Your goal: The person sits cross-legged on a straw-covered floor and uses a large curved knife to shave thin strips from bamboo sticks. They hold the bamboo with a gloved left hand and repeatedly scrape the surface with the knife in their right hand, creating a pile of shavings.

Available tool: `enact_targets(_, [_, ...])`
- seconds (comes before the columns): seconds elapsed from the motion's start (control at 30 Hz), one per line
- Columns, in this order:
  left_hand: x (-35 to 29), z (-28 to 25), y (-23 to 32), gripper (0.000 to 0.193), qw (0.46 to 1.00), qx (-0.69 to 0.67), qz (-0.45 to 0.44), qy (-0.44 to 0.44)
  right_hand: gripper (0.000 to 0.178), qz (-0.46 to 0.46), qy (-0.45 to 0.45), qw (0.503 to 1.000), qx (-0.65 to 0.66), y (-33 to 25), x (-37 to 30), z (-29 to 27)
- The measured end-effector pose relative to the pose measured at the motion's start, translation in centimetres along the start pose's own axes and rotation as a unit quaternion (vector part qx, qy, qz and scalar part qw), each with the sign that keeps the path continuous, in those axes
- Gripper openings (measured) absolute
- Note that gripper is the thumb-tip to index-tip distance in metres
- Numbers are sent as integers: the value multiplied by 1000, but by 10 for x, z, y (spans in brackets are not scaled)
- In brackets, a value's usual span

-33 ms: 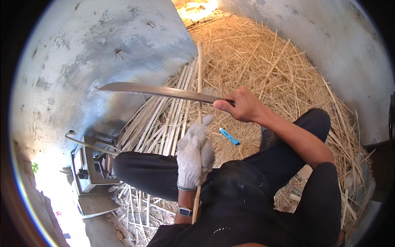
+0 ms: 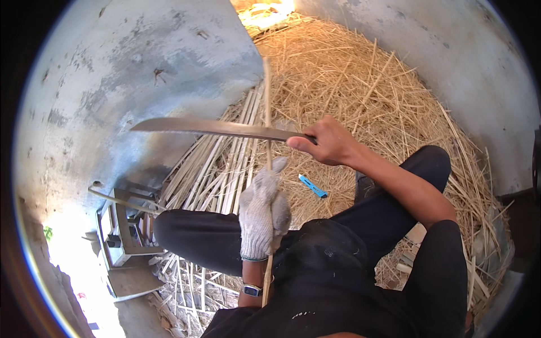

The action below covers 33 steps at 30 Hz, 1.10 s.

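Note:
My left hand, in a whitish knit glove, is closed round a long thin bamboo strip. The strip runs upright through the view, from my lap up past the glove. My bare right hand grips the handle of a machete. Its long blade points left and crosses the strip a little above the gloved fingers. The handle is mostly hidden in my fist. Whether the edge bites into the strip, I cannot tell.
A blue utility knife lies on the straw-like shavings in front of me. Split bamboo strips are piled at the left by the grey wall. A small wooden shelf stands beyond my left knee.
The whole view has shifted slightly. The machete, the strip and both hands sit a little further left in the picture; both grips are unchanged.

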<state>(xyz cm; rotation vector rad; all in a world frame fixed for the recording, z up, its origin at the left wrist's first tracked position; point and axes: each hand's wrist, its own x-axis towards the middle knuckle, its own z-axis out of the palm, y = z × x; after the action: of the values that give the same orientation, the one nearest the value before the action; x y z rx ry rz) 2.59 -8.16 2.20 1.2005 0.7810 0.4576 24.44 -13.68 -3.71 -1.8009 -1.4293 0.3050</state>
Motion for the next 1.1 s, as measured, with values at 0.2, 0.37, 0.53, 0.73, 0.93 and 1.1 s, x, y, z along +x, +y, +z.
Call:
enact_targets(0.2, [-19, -1, -2, 35, 999, 33, 16, 14, 80, 203, 118, 972, -22, 75, 63, -30])
enact_targets(0.37, [-12, -8, 20, 34, 999, -40, -23, 6, 77, 228, 235, 929, 174, 71, 52, -52])
enact_targets(0.53, [6, -16, 31, 34, 997, -63, 33, -30, 64, 19, 108, 978, 177, 4, 11, -32])
enact_targets(0.73, [4, -15, 43, 37, 995, -92, -23, -25, 63, -73, 5, 994, 76, -5, -9, -12])
enact_targets(0.93, [-3, -9, 28, 35, 998, -46, -34, 6, 68, -55, 7, 998, 37, -7, -6, -13])
enact_targets(1.1, [-9, -1, 24, 34, 999, -34, -7, 38, 70, -99, 18, 995, 19, 3, -4, -5])
